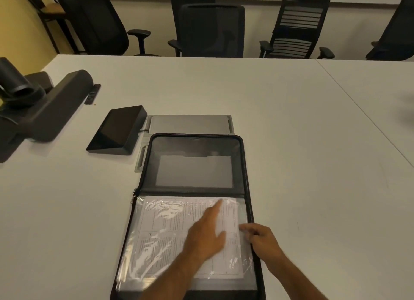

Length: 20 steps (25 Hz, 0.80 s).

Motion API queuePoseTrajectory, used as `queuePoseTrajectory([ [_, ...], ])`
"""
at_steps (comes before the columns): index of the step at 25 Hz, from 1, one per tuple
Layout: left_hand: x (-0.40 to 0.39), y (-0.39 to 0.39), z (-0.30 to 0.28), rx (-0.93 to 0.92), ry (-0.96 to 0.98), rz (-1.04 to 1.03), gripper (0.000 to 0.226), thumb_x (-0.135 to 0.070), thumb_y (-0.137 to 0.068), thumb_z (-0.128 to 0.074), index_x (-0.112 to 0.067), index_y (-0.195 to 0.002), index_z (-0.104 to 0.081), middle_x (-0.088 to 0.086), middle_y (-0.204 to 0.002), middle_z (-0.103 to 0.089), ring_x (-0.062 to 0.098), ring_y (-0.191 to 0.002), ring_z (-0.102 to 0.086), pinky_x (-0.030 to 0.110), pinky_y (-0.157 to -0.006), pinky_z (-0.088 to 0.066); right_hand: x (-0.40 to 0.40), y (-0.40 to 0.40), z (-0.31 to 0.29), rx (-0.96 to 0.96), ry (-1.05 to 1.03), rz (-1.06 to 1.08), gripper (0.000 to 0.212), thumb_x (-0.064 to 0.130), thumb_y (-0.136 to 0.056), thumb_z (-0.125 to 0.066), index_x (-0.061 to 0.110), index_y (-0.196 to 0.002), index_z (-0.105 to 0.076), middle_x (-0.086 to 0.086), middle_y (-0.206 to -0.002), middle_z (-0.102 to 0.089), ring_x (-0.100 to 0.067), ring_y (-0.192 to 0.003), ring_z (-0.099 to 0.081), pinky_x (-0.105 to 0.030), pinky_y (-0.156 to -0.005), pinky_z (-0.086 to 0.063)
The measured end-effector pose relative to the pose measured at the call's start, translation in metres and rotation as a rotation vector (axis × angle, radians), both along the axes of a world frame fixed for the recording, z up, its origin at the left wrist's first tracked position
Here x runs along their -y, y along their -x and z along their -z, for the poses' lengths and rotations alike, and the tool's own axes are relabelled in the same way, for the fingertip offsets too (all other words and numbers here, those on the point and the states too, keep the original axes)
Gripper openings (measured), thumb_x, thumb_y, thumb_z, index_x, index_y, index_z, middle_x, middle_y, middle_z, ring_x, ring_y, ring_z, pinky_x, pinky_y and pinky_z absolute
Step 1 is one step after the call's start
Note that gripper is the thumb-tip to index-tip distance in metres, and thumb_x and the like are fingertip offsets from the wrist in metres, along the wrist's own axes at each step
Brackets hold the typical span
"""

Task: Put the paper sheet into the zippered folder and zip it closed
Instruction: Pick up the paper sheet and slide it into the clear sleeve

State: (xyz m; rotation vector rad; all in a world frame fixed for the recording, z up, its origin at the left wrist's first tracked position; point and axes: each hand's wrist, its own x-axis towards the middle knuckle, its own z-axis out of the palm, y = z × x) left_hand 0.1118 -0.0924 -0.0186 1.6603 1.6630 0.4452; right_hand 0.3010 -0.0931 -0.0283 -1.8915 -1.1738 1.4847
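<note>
Head view: a white worktop (268,120) fills the frame, with black office chairs (211,30) lined along its far edge. An open black zippered folder (195,142) lies flat at the near edge, its lid half showing a grey pocket, its near half holding a clear plastic sleeve (139,239). A printed paper sheet (170,221) sits inside that sleeve. To the left stand a dark camera-and-speaker unit (51,111) and a wedge-shaped black tablet (116,130), the tablet just beside a grey panel (190,123) set in the worktop. The left hand (207,234) lies flat on the sleeve, fingers spread, forefinger pointing away, its grip wide and holding nothing. The right hand (262,239) has a narrow grip, fingertips pinching the sleeve's right edge next to the zip.
</note>
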Motion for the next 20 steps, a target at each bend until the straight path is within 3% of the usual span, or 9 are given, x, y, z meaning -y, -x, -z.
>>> queuePoseTrajectory([
  [4, -0.005, 0.096, 0.001, -0.214, -0.077, -0.375, 0.077, -0.040, -0.077, -0.077, -0.031, -0.141, -0.037, 0.000, -0.140, -0.050, 0.022, -0.122, -0.052, 0.040, -0.098, -0.049, -0.001, 0.003, 0.002, 0.006, 0.029, 0.011, 0.029, 0.006, -0.096, -0.052, 0.027, -0.091, -0.072, 0.010, -0.099, -0.068, -0.006, -0.090, -0.063, -0.038, -0.089, -0.055],
  [6, 0.002, 0.139, 0.005, -0.387, 0.022, -0.492, 0.089, -0.054, -0.067, -0.080, -0.023, -0.140, -0.038, 0.006, -0.139, -0.049, 0.029, -0.126, -0.046, 0.047, -0.099, -0.045, -0.001, 0.003, 0.001, 0.013, 0.042, 0.016, 0.030, 0.007, -0.096, -0.052, 0.029, -0.088, -0.071, 0.012, -0.097, -0.067, -0.005, -0.087, -0.063, -0.036, -0.086, -0.056],
  [8, 0.009, 0.160, 0.008, -0.443, 0.173, -0.585, 0.103, -0.067, -0.058, -0.079, -0.020, -0.138, -0.036, 0.009, -0.138, -0.045, 0.032, -0.124, -0.045, 0.051, -0.098, -0.044, -0.002, 0.003, 0.002, 0.013, 0.049, 0.022, 0.031, 0.007, -0.096, -0.052, 0.029, -0.087, -0.071, 0.012, -0.097, -0.067, -0.005, -0.085, -0.063, -0.034, -0.083, -0.056],
  [10, 0.016, 0.166, 0.012, -0.416, 0.242, -0.593, 0.106, -0.073, -0.052, -0.078, -0.019, -0.134, -0.039, 0.009, -0.133, -0.046, 0.031, -0.121, -0.047, 0.050, -0.096, -0.046, -0.002, 0.004, 0.002, 0.016, 0.056, 0.031, 0.029, 0.007, -0.097, -0.050, 0.026, -0.091, -0.072, 0.007, -0.101, -0.068, -0.007, -0.087, -0.063, -0.038, -0.086, -0.056],
  [14, 0.021, 0.166, 0.018, -0.344, 0.184, -0.566, 0.100, -0.069, -0.053, -0.081, -0.021, -0.132, -0.041, 0.006, -0.126, -0.046, 0.026, -0.115, -0.047, 0.045, -0.094, -0.049, -0.006, 0.008, -0.001, 0.019, 0.090, 0.023, 0.039, 0.002, -0.098, -0.039, 0.024, -0.096, -0.071, 0.000, -0.108, -0.066, -0.020, -0.096, -0.066, -0.046, -0.091, -0.056],
  [18, 0.021, 0.166, 0.018, -0.358, 0.180, -0.553, 0.101, -0.070, -0.051, -0.081, -0.021, -0.130, -0.041, 0.005, -0.124, -0.046, 0.024, -0.112, -0.048, 0.043, -0.093, -0.051, -0.008, 0.013, -0.005, 0.053, 0.116, -0.002, 0.047, -0.001, -0.097, -0.031, 0.025, -0.101, -0.069, -0.006, -0.115, -0.064, -0.029, -0.107, -0.063, -0.049, -0.094, -0.054],
  [20, 0.021, 0.167, 0.019, -0.366, 0.177, -0.551, 0.102, -0.071, -0.050, -0.080, -0.022, -0.130, -0.040, 0.005, -0.125, -0.046, 0.023, -0.112, -0.047, 0.043, -0.093, -0.051, -0.008, 0.016, -0.005, 0.084, 0.128, -0.017, 0.047, 0.000, -0.097, -0.031, 0.025, -0.106, -0.069, -0.007, -0.118, -0.065, -0.026, -0.101, -0.065, -0.046, -0.089, -0.057],
])
